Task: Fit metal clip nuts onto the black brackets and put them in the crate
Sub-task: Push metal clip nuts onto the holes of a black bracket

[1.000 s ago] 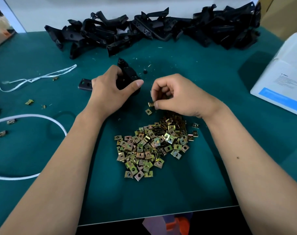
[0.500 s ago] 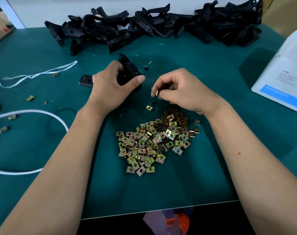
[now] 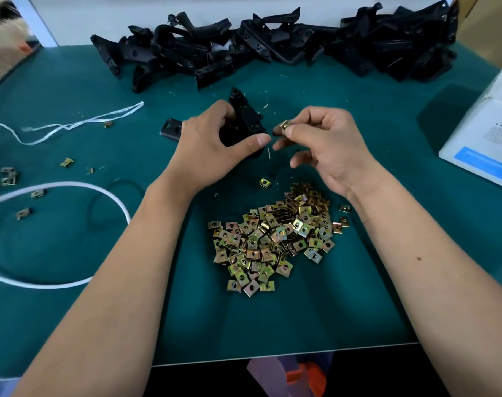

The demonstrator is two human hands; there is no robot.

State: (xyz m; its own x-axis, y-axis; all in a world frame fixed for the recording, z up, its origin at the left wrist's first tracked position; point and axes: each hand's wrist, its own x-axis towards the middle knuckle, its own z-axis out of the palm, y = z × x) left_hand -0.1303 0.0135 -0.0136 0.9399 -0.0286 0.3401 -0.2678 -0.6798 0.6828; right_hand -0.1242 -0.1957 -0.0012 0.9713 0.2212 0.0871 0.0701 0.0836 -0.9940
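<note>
Now the left hand grips a black bracket standing on the green bench, thumb & fingers curled round it. Right hand pinches one clip nut betw. thumb & forefinger, just beside the bracket, not touching it. Pile of clip nuts lies near the bench's front, under the wrists. Heap of brackets along the back edge. White box at right, white cord at left.
</note>
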